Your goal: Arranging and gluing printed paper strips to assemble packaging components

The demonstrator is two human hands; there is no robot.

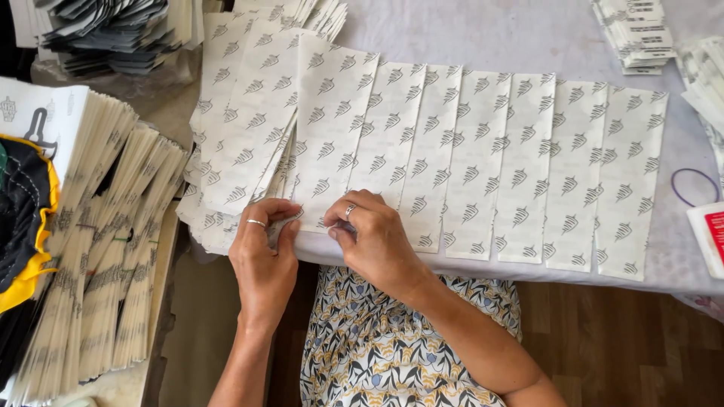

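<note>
Matt white paper strips (483, 162) printed with small grey motifs, faintly patterned white tablecloth (528, 34), smooth metal rings on left hand (264, 256) and right hand (373, 234), brown wood floor (626, 347), patterned woven dress fabric (377, 347), thin purple rubber band (695, 186)

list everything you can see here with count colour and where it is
patterned paper strips: about seven laid side by side, white with grey motifs, across the table
loose strip pile: many, same pattern, fanned at the row's left end
tablecloth: one, white, under the strips
bundled strips: many, cream, stacked at left
printed labels: one stack, white, top right
rubber band: one, purple, right edge
fabric: black and yellow, far left
left hand: ringed, pinching a strip at the table edge
right hand: ringed, pinching beside it
</note>
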